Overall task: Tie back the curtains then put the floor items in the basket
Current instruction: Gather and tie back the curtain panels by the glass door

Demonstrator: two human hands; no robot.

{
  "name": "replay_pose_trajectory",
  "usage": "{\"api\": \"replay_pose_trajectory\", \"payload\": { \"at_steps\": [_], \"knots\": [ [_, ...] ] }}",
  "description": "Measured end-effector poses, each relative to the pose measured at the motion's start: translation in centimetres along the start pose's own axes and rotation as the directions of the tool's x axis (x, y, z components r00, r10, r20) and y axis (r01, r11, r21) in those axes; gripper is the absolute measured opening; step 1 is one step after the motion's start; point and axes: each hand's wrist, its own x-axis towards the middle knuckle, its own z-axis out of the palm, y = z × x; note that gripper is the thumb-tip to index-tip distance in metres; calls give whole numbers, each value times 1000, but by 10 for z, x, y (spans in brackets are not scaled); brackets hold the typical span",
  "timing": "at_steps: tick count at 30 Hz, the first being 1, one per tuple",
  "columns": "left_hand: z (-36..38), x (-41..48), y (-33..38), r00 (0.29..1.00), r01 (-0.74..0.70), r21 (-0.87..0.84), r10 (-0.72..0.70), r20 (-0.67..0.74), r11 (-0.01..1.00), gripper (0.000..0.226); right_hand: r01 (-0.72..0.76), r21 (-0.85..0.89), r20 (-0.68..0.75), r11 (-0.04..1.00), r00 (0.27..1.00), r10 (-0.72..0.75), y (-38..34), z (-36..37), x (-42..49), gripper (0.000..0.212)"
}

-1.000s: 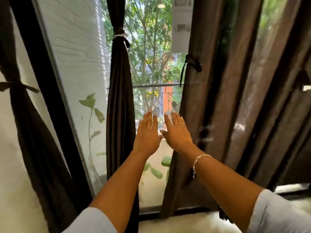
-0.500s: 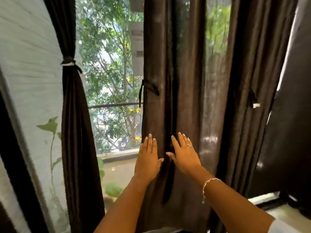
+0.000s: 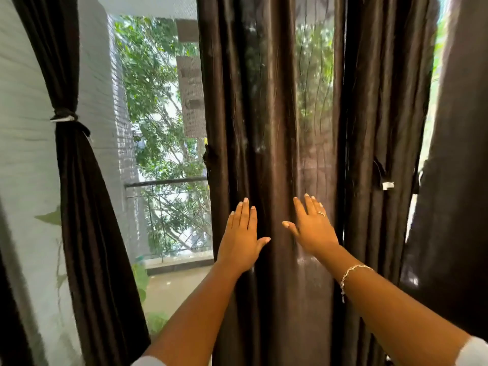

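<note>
Both hands, left hand (image 3: 241, 233) and right hand (image 3: 311, 231), rest flat and open-fingered on the loose brown curtain (image 3: 266, 128), gripping nothing. Curtain-tying step; next likely gather its folds.

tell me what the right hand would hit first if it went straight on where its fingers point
The untied brown curtain: the right hand, fingers straight, looks pressed to its folds, though contact is hard to confirm.
</note>
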Motion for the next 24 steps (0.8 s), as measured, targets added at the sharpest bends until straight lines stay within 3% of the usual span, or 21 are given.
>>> {"api": "replay_pose_trajectory", "payload": {
  "at_steps": [6,13,18,24],
  "knots": [
    [-41,57,-20,996,-14,72,20,-87,997,78,68,53,-137,996,989,-61,-8,-41,59,68],
    [-105,142,-56,949,29,117,10,-316,993,76,158,61,-316,985,940,-131,-36,-92,146,69],
    [-149,194,-84,869,93,-28,-95,-485,995,70,207,74,-437,975,886,-155,-64,-130,209,68],
    [-186,241,-107,791,81,-251,-215,-573,965,78,207,157,-632,966,773,-63,-91,-172,270,64]
  ]
}}
